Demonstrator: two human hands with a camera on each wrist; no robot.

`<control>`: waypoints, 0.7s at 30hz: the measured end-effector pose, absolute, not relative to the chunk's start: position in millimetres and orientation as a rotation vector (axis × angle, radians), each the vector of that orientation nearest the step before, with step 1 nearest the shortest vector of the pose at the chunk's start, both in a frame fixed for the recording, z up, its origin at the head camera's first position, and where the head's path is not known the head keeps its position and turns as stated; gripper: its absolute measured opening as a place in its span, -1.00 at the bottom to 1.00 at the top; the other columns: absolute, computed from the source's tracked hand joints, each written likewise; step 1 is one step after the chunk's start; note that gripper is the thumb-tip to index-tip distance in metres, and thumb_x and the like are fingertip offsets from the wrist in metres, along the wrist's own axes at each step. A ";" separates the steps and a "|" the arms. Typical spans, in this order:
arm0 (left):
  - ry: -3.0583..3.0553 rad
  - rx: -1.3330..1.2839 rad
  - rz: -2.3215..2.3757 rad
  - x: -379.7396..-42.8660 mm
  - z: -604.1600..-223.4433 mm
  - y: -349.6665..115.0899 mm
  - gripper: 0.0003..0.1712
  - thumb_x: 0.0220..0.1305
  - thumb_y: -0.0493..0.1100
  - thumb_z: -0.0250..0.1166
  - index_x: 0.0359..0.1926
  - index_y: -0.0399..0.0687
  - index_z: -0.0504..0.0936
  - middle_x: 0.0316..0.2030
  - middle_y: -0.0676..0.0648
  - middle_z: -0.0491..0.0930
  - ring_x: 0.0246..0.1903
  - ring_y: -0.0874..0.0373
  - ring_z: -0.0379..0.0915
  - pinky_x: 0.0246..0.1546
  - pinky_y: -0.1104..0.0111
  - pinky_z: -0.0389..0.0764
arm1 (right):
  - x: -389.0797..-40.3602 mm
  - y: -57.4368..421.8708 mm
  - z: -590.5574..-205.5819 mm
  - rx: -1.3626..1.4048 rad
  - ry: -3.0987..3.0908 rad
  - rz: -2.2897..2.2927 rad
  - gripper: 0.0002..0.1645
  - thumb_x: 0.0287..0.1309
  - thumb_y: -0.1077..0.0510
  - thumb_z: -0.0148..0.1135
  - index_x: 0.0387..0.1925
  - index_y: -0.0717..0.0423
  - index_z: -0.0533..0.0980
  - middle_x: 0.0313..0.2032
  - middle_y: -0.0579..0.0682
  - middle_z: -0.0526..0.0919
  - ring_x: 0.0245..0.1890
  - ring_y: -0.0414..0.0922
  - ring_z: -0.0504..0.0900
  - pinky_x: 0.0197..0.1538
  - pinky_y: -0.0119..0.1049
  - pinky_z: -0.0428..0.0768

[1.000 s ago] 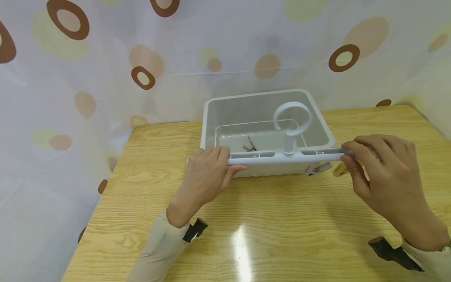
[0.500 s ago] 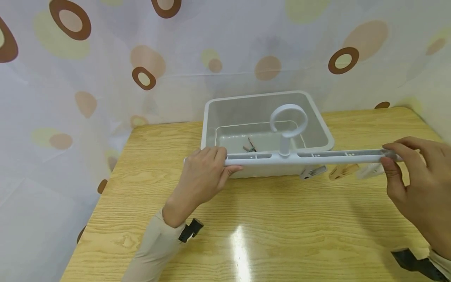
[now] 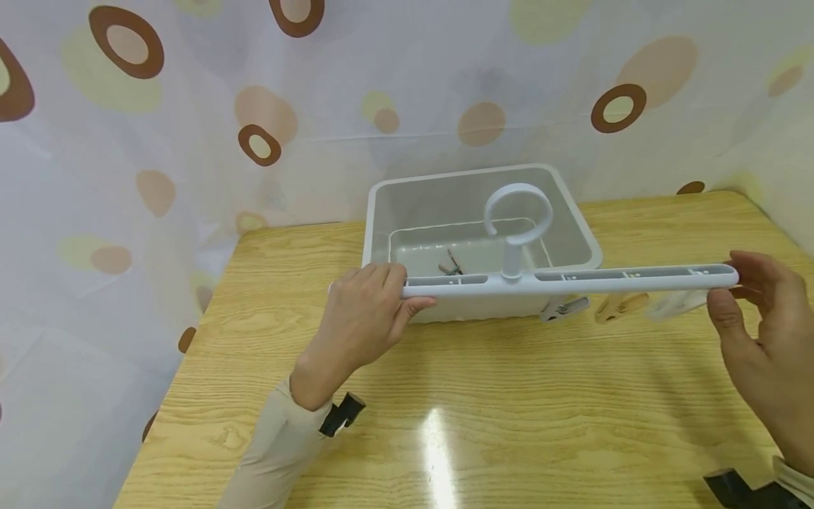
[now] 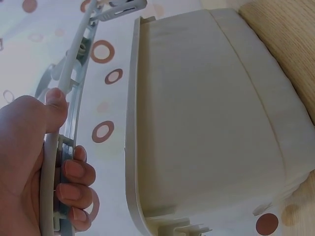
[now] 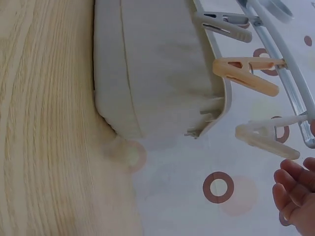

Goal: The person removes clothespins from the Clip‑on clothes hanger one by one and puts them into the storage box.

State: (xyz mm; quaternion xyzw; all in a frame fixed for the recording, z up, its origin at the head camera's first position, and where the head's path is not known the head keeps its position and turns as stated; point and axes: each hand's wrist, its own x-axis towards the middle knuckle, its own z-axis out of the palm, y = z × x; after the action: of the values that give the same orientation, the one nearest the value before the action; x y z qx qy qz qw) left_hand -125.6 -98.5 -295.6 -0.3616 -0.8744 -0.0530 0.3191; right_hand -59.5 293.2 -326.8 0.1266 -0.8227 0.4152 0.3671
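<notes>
Left hand (image 3: 365,311) still grips hanger bar (image 3: 572,281) end; right hand (image 3: 763,339) has let go of the extended arm, fingers loosely open beside its tip

- The hanger bar (image 3: 572,281) in front of the tub (image 3: 581,233) is pale grey-white, as is its round hook (image 3: 518,212).
- The tub is plain off-white.
- Three pegs hang from the bar beside the tub: a grey peg (image 5: 224,24), a pale orange peg (image 5: 246,73) and a cream-white peg (image 5: 266,137).
- The table (image 3: 445,410) under the tub is light yellow wood with darker grain lines.
- The curtain (image 3: 191,106) behind the tub is white, patterned with brown rings, tan ovals and pale yellow-green blobs.
- The sleeve (image 3: 280,452), nearer than the tub, is beige.
</notes>
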 end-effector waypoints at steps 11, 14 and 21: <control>-2.286 -0.954 -0.162 -126.6 -295.1 -99.3 -0.25 0.43 0.34 -0.43 -0.58 -0.11 0.30 -0.70 0.05 0.19 -0.74 0.20 0.11 -0.74 0.43 0.16 | -51.0 300.8 -343.7 0.321 -2.053 1.660 -0.47 0.39 0.43 -0.16 0.35 0.28 0.16 0.14 0.00 0.41 0.10 -0.22 0.43 0.13 -0.61 0.33; -2.294 -0.957 -0.168 -126.7 -295.2 -99.4 -0.26 0.43 0.34 -0.42 -0.58 -0.11 0.30 -0.70 0.05 0.19 -0.74 0.21 0.11 -0.74 0.43 0.16 | -51.3 301.4 -347.4 0.363 -1.978 1.807 -0.46 0.37 0.47 -0.17 0.35 0.29 0.17 0.15 0.02 0.42 0.08 -0.22 0.46 0.12 -0.62 0.35; -2.297 -0.957 -0.169 -126.5 -295.3 -99.4 -0.26 0.43 0.34 -0.42 -0.59 -0.10 0.29 -0.70 0.06 0.19 -0.74 0.21 0.10 -0.74 0.43 0.16 | -51.3 296.7 -348.7 0.352 -2.012 1.840 -0.50 0.35 0.48 -0.12 0.29 0.28 0.27 0.03 0.00 0.50 -0.01 -0.25 0.53 0.08 -0.64 0.38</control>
State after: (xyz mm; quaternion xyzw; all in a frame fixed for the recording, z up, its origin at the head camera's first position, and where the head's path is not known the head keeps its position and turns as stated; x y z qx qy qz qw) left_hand -126.5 -99.4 -295.3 -0.3637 -0.8731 -0.0642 0.3181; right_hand -51.3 296.7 -348.7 0.1255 -0.7180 0.6563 0.1949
